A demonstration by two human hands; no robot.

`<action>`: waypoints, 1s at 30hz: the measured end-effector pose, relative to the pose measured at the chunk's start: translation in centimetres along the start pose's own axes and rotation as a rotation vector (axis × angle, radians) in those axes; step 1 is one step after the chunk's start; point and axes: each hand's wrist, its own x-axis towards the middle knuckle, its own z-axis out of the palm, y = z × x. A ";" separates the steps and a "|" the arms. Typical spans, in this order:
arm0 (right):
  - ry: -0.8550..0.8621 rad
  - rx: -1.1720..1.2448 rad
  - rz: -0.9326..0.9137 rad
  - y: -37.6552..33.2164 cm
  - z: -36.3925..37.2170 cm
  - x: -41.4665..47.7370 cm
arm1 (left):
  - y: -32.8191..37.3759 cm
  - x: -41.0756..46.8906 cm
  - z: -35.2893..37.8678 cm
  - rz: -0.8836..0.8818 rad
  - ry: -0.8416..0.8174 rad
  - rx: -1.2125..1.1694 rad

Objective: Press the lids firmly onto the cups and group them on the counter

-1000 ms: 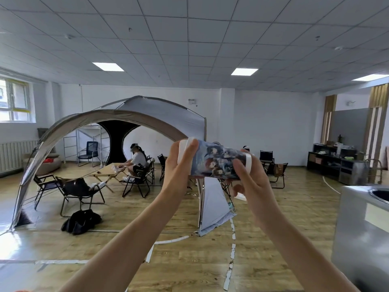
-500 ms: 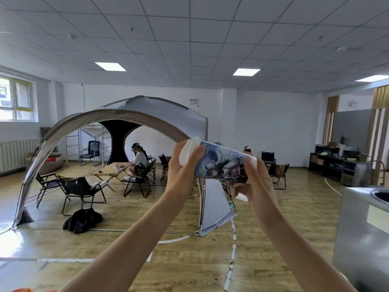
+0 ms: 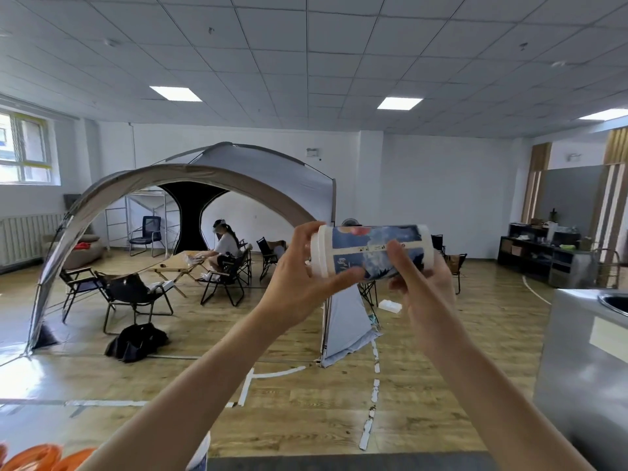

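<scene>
A paper cup with a blue printed picture lies on its side in the air at chest height, held out in front of me. Its white lid points left. My left hand grips the lid end, thumb under the cup and fingers over the rim. My right hand holds the cup's other end from below, with one finger laid across the printed side. The cup's base is on the right, partly hidden by my right hand.
A steel counter with a sink stands at the right edge. Another cup and orange objects show at the bottom left. Beyond lie a wooden floor, a large tent, folding chairs and a seated person.
The cup has turned in my hands and levelled out to lie flat; a different part of its print faces me. My left thumb has slid under the cup.
</scene>
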 end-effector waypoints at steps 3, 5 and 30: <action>-0.016 -0.163 -0.063 -0.4 0.2 0.3 | -1.1 -0.2 -0.5 0.023 -0.050 0.346; -0.074 -0.250 -0.116 -0.2 1.1 0.0 | -1.4 -0.6 -0.4 -0.018 -0.141 0.427; -0.206 0.303 0.346 2.7 0.7 -2.4 | 0.5 -0.5 -0.5 -0.141 0.202 -0.315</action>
